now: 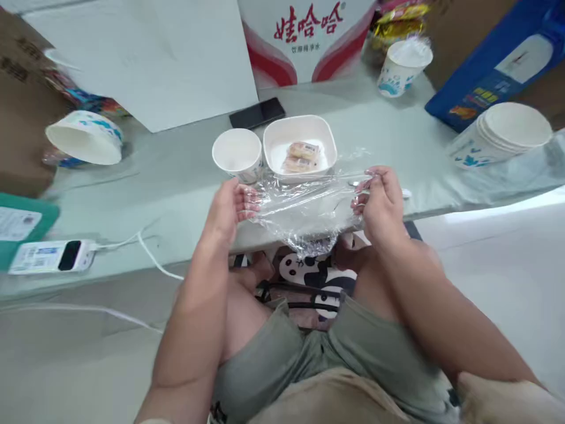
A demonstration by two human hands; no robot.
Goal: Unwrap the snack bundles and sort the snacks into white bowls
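A clear plastic film (304,206) is stretched between my two hands at the table's front edge, its lower part hanging crumpled. My left hand (227,212) is closed on the film's left side, my right hand (382,200) on its right side. Just beyond the film stands a white square bowl (329,141) with a few small wrapped snacks (302,157) inside. A paper cup (237,153) stands upright against the bowl's left side. Partly behind my right hand lies a white utensil-like piece (406,193), mostly hidden.
A dark phone (257,113) lies behind the cup. Stacked paper cups (498,135) lean at the right, near a blue box (485,70). One film-topped cup (404,68) stands at the back; another cup (83,138) lies tipped at left. A white cable (152,253) runs off a white device (53,257).
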